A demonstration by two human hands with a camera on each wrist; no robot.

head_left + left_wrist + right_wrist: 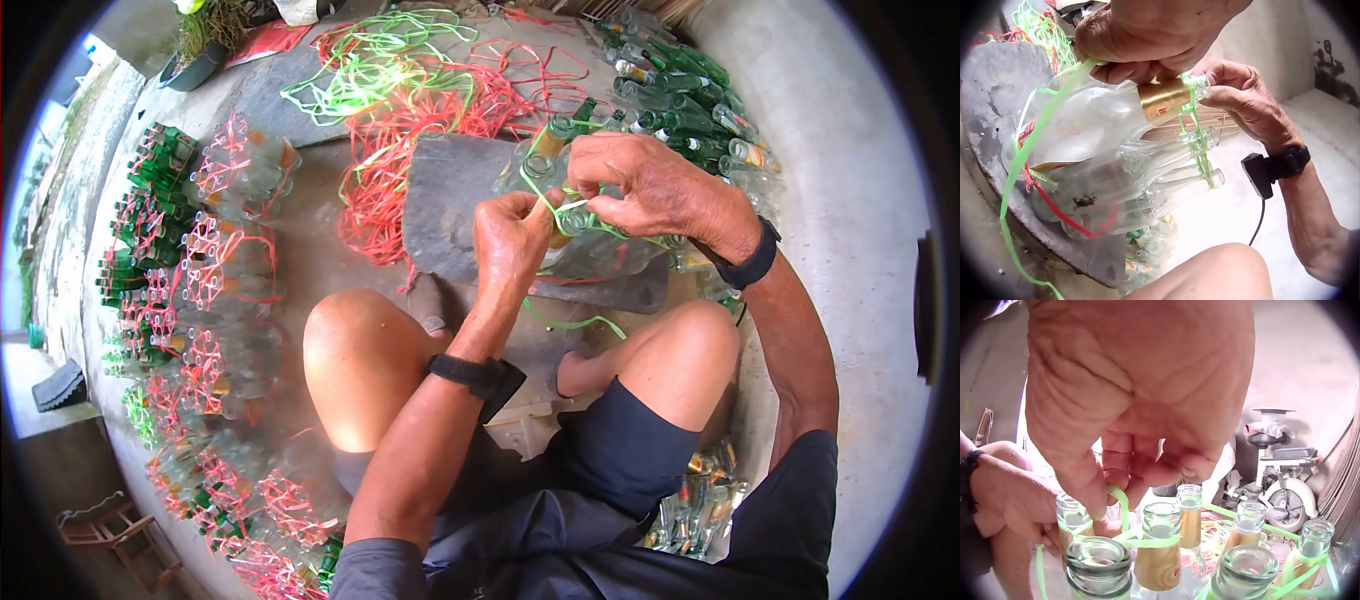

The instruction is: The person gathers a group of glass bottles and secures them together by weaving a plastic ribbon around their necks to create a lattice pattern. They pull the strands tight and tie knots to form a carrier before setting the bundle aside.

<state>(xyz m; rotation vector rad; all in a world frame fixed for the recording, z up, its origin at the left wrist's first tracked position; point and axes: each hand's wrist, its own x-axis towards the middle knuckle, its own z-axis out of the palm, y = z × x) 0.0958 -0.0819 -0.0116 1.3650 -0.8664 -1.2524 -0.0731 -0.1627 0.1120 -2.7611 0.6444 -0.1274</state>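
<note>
On the dark slab [450, 210] lies the bottle bundle [590, 255]. Left hand [512, 238] and right hand [650, 185] both pinch the green strap [1199, 140] at its necks. Judge it best kept taut under the lips while knotting.

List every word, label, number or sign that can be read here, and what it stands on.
No text reads clearly.
Gold neck label on the top clear bottle: small red print, too blurred to read.
Red and white body label of that bottle: partly under the green strap, unreadable.
Gold labels on the bottle necks in the right wrist view: a red mark, too blurred.
</note>
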